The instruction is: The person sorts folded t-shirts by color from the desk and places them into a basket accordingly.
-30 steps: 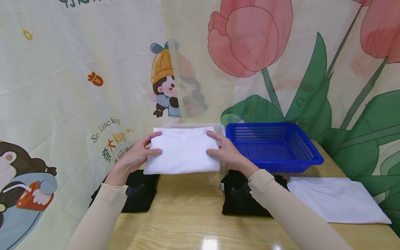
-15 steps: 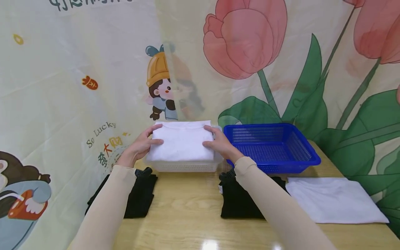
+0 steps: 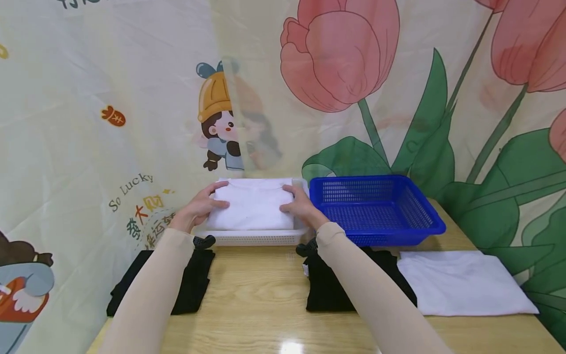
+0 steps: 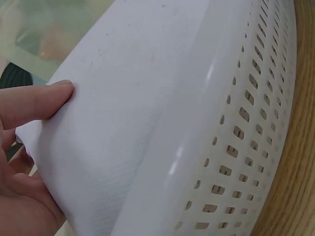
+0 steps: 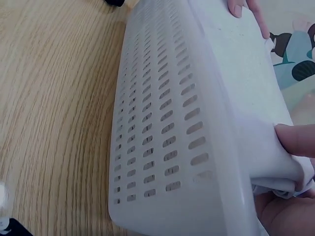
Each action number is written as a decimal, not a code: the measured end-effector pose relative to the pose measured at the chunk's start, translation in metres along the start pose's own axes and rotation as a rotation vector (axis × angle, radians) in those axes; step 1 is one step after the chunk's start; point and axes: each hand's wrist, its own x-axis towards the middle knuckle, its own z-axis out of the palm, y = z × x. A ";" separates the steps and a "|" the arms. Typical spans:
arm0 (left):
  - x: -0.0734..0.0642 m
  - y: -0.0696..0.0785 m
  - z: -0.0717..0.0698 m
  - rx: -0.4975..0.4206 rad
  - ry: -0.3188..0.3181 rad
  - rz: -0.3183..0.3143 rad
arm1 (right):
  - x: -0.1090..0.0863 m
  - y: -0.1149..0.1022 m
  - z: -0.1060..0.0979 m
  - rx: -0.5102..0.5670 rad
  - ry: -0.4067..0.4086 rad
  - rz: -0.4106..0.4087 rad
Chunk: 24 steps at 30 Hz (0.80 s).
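Note:
A folded white shirt (image 3: pixel 254 206) lies level at the mouth of the white perforated basket (image 3: pixel 252 239), its near edge just behind the front rim. My left hand (image 3: pixel 201 204) grips the shirt's left side, thumb on top and fingers beneath, as the left wrist view shows with the thumb (image 4: pixel 42 103). On the opposite side my right hand (image 3: pixel 302 204) pinches the shirt's right edge, its thumb (image 5: pixel 295 139) over the folded layers. How far the shirt's underside sits inside the basket is hidden.
To the right stands a blue perforated basket (image 3: pixel 376 233). Folded black garments lie on the table at left (image 3: pixel 194 285) and right (image 3: pixel 327 290), partly under my forearms. Another folded white garment (image 3: pixel 464 282) lies at the far right. A printed cloth (image 3: pixel 155 73) hangs behind.
Both hands have carried the folded white shirt away from me and down to the white basket, whose front wall now shows. The head view has turned slightly left.

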 end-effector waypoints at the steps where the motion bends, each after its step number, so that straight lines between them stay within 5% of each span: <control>1: 0.002 -0.002 0.001 0.002 0.007 -0.001 | 0.001 0.000 0.001 0.011 0.000 0.001; 15: 0.012 -0.020 0.006 0.008 0.033 -0.048 | 0.010 0.010 0.017 -0.017 0.025 0.077; 24: 0.018 -0.029 0.017 -0.014 -0.004 -0.062 | 0.022 0.017 0.021 -0.087 0.042 0.139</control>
